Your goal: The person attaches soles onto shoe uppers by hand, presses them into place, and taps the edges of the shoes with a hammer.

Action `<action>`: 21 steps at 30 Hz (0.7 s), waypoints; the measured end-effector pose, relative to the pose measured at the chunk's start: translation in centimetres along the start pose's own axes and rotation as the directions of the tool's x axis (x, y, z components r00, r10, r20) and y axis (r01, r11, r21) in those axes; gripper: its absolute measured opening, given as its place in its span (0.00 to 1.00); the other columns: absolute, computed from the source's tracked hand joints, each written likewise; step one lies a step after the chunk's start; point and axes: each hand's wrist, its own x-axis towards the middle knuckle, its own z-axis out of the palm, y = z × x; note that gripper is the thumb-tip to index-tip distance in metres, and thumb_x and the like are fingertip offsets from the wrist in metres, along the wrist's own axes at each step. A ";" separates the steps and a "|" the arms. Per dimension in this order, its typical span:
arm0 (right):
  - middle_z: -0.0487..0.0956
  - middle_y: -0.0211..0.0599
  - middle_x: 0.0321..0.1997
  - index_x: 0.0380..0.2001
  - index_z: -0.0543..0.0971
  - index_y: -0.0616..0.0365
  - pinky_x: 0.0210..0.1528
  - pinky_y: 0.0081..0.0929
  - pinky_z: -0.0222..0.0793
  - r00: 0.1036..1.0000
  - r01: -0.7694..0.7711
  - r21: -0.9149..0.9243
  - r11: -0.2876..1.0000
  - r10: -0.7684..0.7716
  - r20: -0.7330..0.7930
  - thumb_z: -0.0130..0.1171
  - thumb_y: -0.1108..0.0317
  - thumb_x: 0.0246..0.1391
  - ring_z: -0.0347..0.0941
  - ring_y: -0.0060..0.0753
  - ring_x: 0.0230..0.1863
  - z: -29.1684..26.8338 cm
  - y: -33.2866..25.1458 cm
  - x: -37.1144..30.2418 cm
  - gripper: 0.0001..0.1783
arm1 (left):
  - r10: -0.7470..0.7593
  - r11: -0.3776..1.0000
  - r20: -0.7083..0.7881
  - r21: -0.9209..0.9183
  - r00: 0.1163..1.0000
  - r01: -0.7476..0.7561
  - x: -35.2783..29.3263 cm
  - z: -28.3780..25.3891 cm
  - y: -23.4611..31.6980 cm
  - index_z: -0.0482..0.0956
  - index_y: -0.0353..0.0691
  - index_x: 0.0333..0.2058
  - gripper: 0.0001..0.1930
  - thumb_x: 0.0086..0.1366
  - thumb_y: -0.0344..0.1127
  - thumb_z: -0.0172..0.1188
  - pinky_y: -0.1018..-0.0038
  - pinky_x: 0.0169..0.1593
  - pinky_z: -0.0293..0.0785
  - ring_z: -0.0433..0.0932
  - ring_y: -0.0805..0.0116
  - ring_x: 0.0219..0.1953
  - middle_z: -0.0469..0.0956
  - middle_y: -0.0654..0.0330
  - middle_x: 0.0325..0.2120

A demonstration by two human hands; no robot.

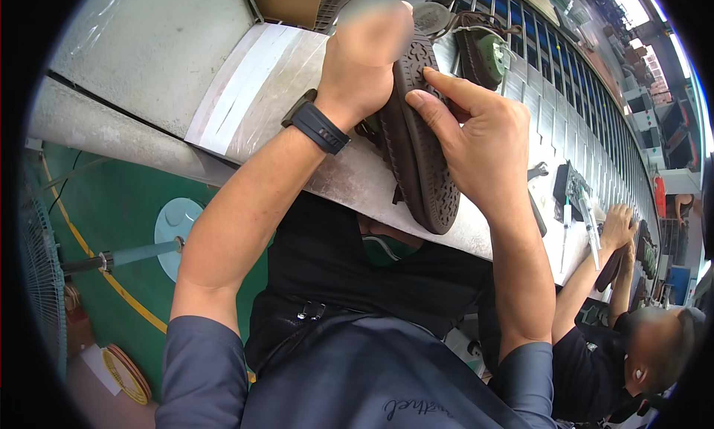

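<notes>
A dark brown shoe [416, 150] is tilted up over the bench edge, its patterned sole facing right. My left hand [364, 53] closes around its far end, though that hand's fingers are partly blurred. On the sole's right side, the thumb and index finger of my right hand [480, 128] press near the upper part, with the other fingers curled behind. The shoe's upper is mostly hidden behind the sole and my left wrist. Just beyond my right hand lies another shoe [483, 57], with a green part and pale laces.
A pale bench [335, 180] runs beside a slatted conveyor [554, 94]. A wrench-like tool [537, 170] and thin white syringe-like tools [591, 221] lie to the right. At far right a co-worker's hands [619, 228] hold a dark shoe. A cardboard box [286, 1] stands at the back.
</notes>
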 end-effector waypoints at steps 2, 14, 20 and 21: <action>0.91 0.49 0.35 0.50 0.91 0.61 0.38 0.28 0.81 1.000 0.014 -0.044 0.999 -0.014 0.012 0.79 0.61 0.60 0.88 0.34 0.32 0.0 0.0 0.0 0.20 | 0.007 1.000 -0.011 0.017 1.000 -0.007 0.0 0.0 0.0 0.74 0.34 0.25 0.35 0.82 0.62 0.54 0.65 0.32 0.67 0.67 0.68 0.23 0.71 0.59 0.17; 0.90 0.50 0.34 0.55 0.85 0.66 0.41 0.32 0.83 0.948 -0.310 0.115 0.944 0.299 0.106 0.77 0.55 0.62 0.89 0.38 0.35 -1.0 2.9 -0.6 0.28 | -0.155 0.987 0.279 0.090 0.948 0.135 0.9 1.9 -1.2 0.86 0.33 0.44 0.24 0.72 0.54 0.71 0.75 0.46 0.78 0.81 0.75 0.38 0.86 0.61 0.34; 0.87 0.46 0.54 0.73 0.70 0.71 0.53 0.29 0.80 0.824 -0.565 0.497 0.658 0.430 0.368 0.73 0.66 0.65 0.84 0.31 0.50 -3.1 5.6 -8.0 0.39 | -0.139 0.987 0.294 0.115 0.946 0.109 0.2 3.8 -2.5 0.87 0.31 0.43 0.20 0.73 0.48 0.69 0.74 0.45 0.80 0.84 0.75 0.37 0.88 0.59 0.34; 0.83 0.50 0.61 0.76 0.66 0.71 0.61 0.33 0.78 0.807 -0.589 0.510 0.627 0.427 0.407 0.76 0.65 0.61 0.82 0.34 0.59 -3.6 5.5 -9.2 0.46 | -0.156 0.986 0.317 0.102 0.936 0.130 0.4 3.6 -2.3 0.87 0.31 0.43 0.21 0.73 0.49 0.69 0.75 0.45 0.80 0.85 0.74 0.36 0.88 0.60 0.33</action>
